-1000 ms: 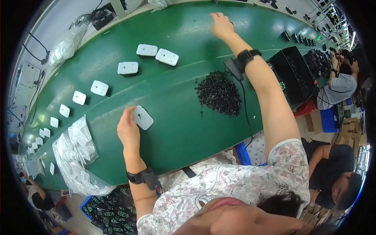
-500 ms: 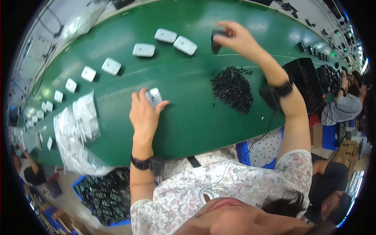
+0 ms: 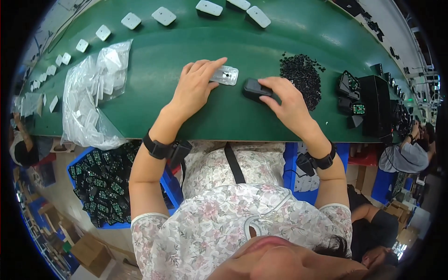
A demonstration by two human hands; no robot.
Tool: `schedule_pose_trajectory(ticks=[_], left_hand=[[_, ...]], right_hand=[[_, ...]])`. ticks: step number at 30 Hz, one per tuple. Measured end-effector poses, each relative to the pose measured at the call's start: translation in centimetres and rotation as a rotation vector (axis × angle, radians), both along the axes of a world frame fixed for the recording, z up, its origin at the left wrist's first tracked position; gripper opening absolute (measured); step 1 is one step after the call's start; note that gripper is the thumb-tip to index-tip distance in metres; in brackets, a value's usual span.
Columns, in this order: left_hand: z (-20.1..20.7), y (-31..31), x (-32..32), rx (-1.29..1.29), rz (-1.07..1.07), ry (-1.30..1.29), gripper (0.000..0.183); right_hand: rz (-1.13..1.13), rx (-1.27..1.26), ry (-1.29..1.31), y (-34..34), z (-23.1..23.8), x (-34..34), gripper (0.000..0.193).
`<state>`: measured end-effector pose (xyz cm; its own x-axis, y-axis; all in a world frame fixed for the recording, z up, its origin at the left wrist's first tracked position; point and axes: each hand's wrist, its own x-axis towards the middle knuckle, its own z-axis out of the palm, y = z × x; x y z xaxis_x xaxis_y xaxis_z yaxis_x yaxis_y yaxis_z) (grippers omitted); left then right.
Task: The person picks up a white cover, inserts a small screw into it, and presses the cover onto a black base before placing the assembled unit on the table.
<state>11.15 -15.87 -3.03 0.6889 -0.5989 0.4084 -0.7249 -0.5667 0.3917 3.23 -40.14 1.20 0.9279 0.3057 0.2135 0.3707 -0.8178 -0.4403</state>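
Note:
My left hand [image 3: 192,88] is closed on one end of a clear-and-silver plastic casing piece [image 3: 228,76]. The piece lies low over the green table, and its free end points right, showing a small dark spot. Just right of it, my right hand [image 3: 287,98] grips a black, rounded plastic housing [image 3: 252,87] between thumb and fingers. A small gap separates the two pieces. Behind my right hand spreads a heap of small black parts [image 3: 303,74], partly covered by the fingers.
White casings [image 3: 163,16] run in a curved row along the far side. Left lies a plastic bag [image 3: 88,102] of pale pieces. A black box [image 3: 374,105] stands right, beside black housings with circuit boards [image 3: 358,109]. Below the table edge is a blue crate [image 3: 77,163] of boards.
My right hand has come down and nearer with the black housing, close to the clear piece. My head view has shifted, so the white casings sit higher in the picture.

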Motion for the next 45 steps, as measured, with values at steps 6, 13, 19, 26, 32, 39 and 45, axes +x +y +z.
schedule_pose_trajectory(ticks=[6, 13, 19, 26, 32, 39, 45], left_hand=[[-0.1, 1.9, -0.8, -0.468, 0.0, 0.249, 0.062], [-1.9, 2.5, 0.0, -0.176, -0.074, 0.118, 0.06], [-1.4, 2.4, -0.5, -0.062, -0.046, 0.099, 0.06], [-1.1, 2.1, -0.8, 0.043, 0.022, -0.101, 0.051], [-1.1, -0.4, 0.9, 0.034, 0.132, -0.197, 0.039], [0.1, -4.1, 0.4, -0.896, 0.094, 0.75, 0.033], [1.8, 2.8, -1.0, -0.516, 0.334, 0.019, 0.024]], right_hand=[[0.071, 0.151, -0.196, 4.6, -0.2, 3.4, 0.035], [0.078, 0.04, -0.184, 6.6, -1.9, 5.3, 0.033], [0.124, -0.084, -0.257, 6.4, -2.1, 5.1, 0.035], [0.171, -0.129, -0.275, 5.7, -1.9, 5.8, 0.038], [-0.007, 0.549, 0.447, 4.0, -0.7, 8.6, 0.041], [-0.005, 0.951, 0.305, 4.6, 0.3, 7.6, 0.046], [-0.166, 0.594, 0.051, -6.7, 0.5, 16.4, 0.034]])
